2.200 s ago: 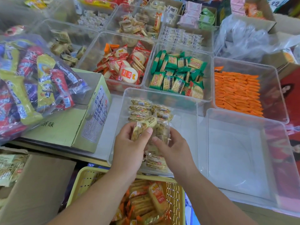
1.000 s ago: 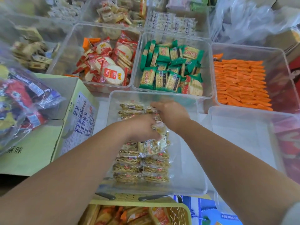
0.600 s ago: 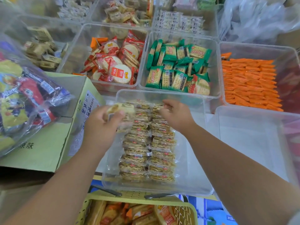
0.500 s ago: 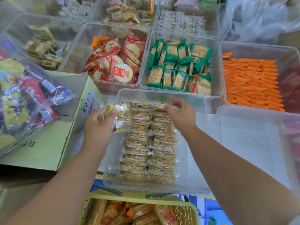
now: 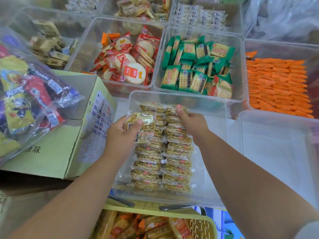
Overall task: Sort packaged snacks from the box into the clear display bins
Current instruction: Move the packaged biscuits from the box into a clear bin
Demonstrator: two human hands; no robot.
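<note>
My left hand has its thumb and fingers curled round a few snack packs, held just over the left one of two rows of packs lying in the clear bin. My right hand is at the far end of the right row, with bent fingertips touching the last pack there, but I cannot tell if they pinch it or only press it. Past my fingers are green packs, and a yellow basket sits back under my arms.
</note>
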